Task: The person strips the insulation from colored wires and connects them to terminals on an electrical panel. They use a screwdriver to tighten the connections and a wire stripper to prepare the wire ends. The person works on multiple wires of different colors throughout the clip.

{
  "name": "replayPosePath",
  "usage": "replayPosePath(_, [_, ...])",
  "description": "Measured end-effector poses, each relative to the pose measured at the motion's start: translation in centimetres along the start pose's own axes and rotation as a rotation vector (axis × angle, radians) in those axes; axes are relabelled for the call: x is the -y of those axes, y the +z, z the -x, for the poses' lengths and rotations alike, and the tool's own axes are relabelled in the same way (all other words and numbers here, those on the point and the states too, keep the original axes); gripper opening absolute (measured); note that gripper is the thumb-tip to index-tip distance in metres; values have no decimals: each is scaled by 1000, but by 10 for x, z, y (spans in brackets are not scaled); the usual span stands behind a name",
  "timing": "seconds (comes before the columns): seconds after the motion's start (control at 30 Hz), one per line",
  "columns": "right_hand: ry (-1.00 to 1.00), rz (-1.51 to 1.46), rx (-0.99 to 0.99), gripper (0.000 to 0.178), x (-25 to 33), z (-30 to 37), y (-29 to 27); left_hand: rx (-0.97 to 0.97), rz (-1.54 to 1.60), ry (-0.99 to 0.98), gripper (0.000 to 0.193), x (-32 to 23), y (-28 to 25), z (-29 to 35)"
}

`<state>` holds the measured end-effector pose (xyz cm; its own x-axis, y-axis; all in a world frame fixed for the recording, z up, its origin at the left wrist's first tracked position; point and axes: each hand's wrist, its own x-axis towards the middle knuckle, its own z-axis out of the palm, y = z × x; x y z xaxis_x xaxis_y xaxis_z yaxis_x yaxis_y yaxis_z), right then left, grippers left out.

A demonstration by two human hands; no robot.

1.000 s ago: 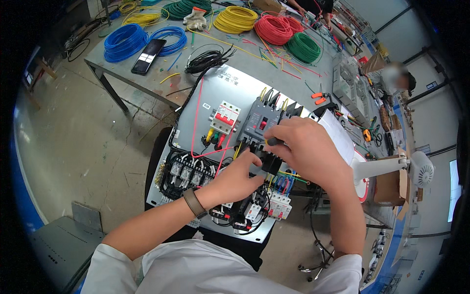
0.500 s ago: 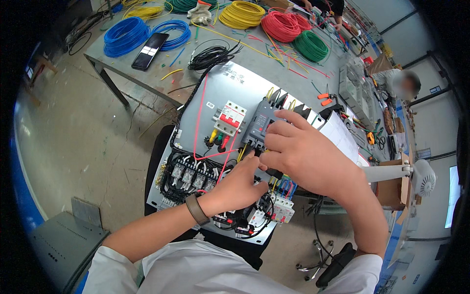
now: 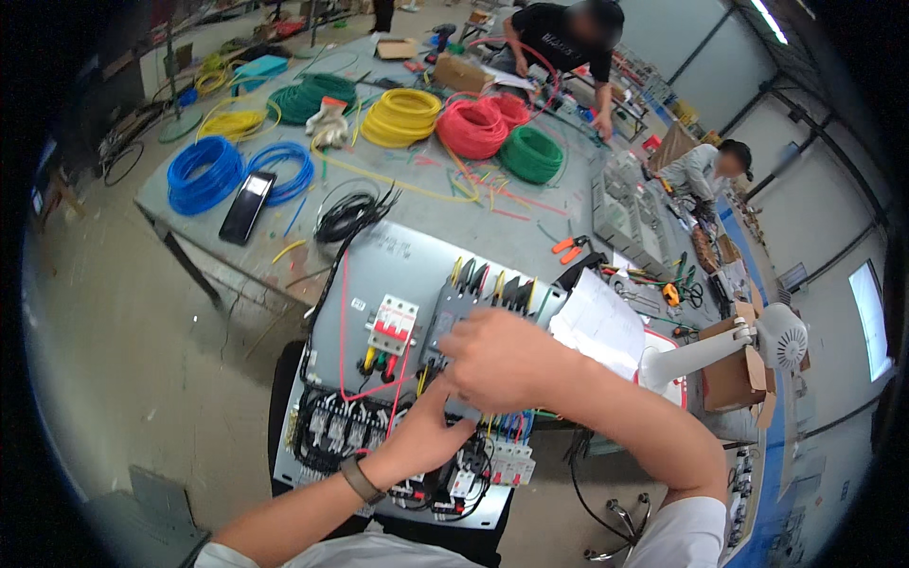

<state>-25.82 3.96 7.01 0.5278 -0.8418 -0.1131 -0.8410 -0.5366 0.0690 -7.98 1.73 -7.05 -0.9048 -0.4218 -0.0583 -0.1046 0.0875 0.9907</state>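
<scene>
On a metal mounting panel tilted before me, my two hands meet at the lower end of a dark grey circuit breaker. The fingers of my right hand are curled over that end and cover part of it. From below, my left hand brings its fingertips to the same spot; whatever is pinched there is hidden. A thin red wire loops down the panel and runs toward my fingertips. Left of the breaker sits a smaller white breaker with red levers. Several relays with black wiring line the lower panel.
Behind the panel is a grey table with blue, yellow, red and green wire coils, a phone and orange-handled pliers. Papers and a white fan stand right. Two people work farther back.
My view has tilted up, showing more of the table and a person at the back. Both hands stay together at the breaker's lower end; my right hand has curled more tightly.
</scene>
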Motion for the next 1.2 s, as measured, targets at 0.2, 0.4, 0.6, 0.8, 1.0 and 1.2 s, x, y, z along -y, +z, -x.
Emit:
replayPosePath(0.2, [297,-85,49,31,21,1,11,97,111,-54,60,-7,-12,-3])
replayPosePath(0.4, [398,-120,-274,43,30,4,27,33,38,45,56,-1,-3,-4])
replayPosePath(0.6, [518,-109,-347,35,39,1,35,30,55,12,45,-2,-4,-5])
replayPosePath(0.8, [586,-123,-462,32,47,-1,37,33,53,-14,53,4,-5,-3])
replayPosePath(1.0, [645,-119,-437,27,49,-1,35,21,64,-27,34,3,-5,-2])
replayPosePath(1.2, [549,-165,-166,23,35,13,5,68,-85,-56,49,-4,-15,2])
